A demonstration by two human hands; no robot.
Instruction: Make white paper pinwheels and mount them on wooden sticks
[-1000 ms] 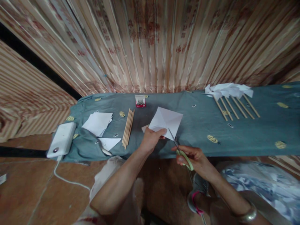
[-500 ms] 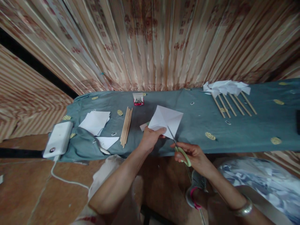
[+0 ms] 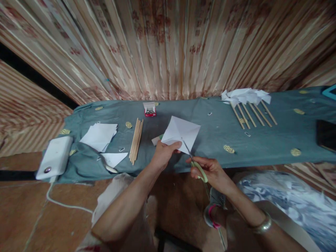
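Note:
A creased white square of paper is pinched at its lower left edge by my left hand, thumb on top. My right hand grips scissors with light green handles. Their blades lie across the paper's lower corner and point toward its middle. Behind my left hand, a small pale and green piece is partly hidden. Left of it lie several thin wooden sticks side by side.
A red box of small metal pieces stands open behind the sticks. White paper sheets and a white power bank are at the left. Paper pinwheels on sticks lie back right; a dark object sits far right.
The whole view has shifted, so the table's things appear slightly farther left and the dark object shows more. Both hands keep their hold, with the blades still at the paper's lower corner.

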